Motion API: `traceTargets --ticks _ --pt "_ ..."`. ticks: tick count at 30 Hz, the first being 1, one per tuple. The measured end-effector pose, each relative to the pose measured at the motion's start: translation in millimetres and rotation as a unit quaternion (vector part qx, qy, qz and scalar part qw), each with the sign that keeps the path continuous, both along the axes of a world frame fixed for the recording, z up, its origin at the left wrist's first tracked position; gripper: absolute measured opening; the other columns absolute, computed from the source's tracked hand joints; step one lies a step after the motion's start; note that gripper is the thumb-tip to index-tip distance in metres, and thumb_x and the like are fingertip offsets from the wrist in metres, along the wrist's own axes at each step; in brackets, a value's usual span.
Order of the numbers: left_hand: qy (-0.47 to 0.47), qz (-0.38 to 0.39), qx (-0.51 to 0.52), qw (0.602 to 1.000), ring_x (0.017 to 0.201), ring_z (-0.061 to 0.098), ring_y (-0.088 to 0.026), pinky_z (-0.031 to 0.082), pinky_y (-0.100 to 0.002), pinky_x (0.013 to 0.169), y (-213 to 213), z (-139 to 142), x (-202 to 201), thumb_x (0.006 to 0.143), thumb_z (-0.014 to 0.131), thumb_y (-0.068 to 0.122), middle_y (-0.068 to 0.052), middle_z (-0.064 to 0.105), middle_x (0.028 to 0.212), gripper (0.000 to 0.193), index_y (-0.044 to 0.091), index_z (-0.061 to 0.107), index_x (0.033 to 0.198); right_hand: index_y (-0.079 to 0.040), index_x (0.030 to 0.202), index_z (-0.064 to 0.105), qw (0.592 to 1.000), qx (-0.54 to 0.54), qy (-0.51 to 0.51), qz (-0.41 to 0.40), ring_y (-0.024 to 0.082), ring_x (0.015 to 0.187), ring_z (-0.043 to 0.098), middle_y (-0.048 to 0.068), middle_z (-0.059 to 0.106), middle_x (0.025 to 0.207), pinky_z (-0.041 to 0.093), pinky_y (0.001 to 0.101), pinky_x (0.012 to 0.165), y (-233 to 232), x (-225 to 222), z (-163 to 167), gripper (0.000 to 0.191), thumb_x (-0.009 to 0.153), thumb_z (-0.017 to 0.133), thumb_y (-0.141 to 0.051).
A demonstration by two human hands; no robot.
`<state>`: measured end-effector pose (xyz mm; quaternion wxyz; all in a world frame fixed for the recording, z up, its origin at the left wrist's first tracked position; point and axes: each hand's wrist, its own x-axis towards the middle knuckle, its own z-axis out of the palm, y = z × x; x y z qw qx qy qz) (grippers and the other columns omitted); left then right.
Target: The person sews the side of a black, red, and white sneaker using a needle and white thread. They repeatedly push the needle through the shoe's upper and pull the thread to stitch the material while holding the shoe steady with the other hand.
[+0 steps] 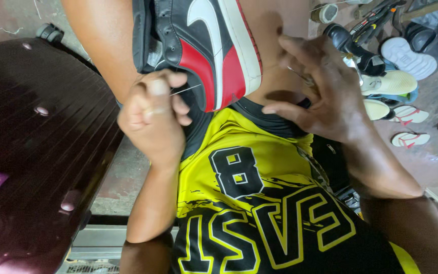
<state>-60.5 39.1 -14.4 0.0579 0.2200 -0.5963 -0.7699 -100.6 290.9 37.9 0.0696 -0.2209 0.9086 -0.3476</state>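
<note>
head | left hand [150,114] fingers pinch needle [186,90] | right hand [320,89] fingers spread | concrete floor [432,91]

Black, red and white sneaker [204,45] resting between the person's knees, sole rim toward the right. Left hand [153,114] pinches a thin needle [186,90] against the shoe's edge. Right hand [320,91] spread open beside the sole. Dark maroon suitcase [36,142] at left; loose sandals [406,114] on the floor at right.

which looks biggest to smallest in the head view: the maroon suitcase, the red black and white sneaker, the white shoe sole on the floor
1. maroon suitcase
2. red, black and white sneaker
3. white shoe sole

The sneaker is close to the camera and the sole farther off, so their true sizes may be alike.
</note>
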Motion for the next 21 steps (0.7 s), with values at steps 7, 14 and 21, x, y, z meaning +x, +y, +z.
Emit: traceTargets --ticks 7,14,21 --pt "0.034 -0.209 -0.296 0.932 0.069 0.061 -0.018 0.051 -0.032 0.062 -15 29 -2 0.107 0.055 0.010 -0.013 0.063 0.094 0.014 -0.001 0.063 0.104 -0.005 0.102 0.071 0.984 0.031 -0.164 -0.064 0.016 0.066 0.063 0.006 0.068 0.084 0.048 0.0321 0.062 5 4 -22 0.017 0.099 0.079 -0.020" --pt "0.093 -0.252 -0.475 0.838 0.083 0.055 -0.036 0.043 -0.046 0.073 -14 21 -12 0.094 0.082 0.012 -0.014 0.054 0.088 0.031 0.003 0.055 0.083 -0.004 0.097 0.061 0.914 -0.350 -0.184 -0.091 0.013 0.062 0.057 0.005 0.062 0.078 0.048 0.0301 0.062 -6 9 -25 0.017 0.106 0.070 -0.016" --pt "0.115 -0.238 -0.430 0.863 0.075 0.052 -0.033 0.041 -0.046 0.068 -17 13 -17 0.090 0.085 0.013 -0.012 0.049 0.080 0.044 0.005 0.047 0.070 -0.003 0.091 0.051 0.953 -0.258 -0.142 -0.073 0.012 0.057 0.050 0.006 0.056 0.072 0.044 0.0283 0.058 -51 -11 -24 0.025 0.111 0.064 -0.011"
